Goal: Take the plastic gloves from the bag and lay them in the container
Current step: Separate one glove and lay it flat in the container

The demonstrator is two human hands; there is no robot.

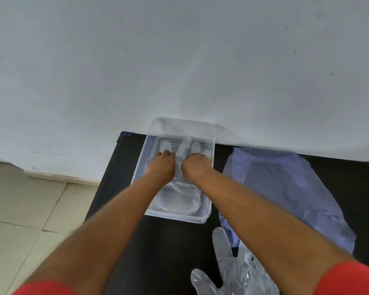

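A clear plastic container (209,209) stands on the black table against the wall. A transparent plastic glove (184,147) lies flat inside it, fingers pointing toward the wall. My left hand (162,165) and my right hand (195,166) are both inside the container, fingers curled down and pressing on the glove side by side. A flat bluish plastic bag (285,188) lies on the table to the right of the container. More clear gloves (232,271) lie on the table near the front, partly under my right forearm.
The black table (124,188) ends at its left edge, with tiled floor (30,209) below. A white wall (179,60) rises directly behind the container. Red sleeves show at the bottom corners.
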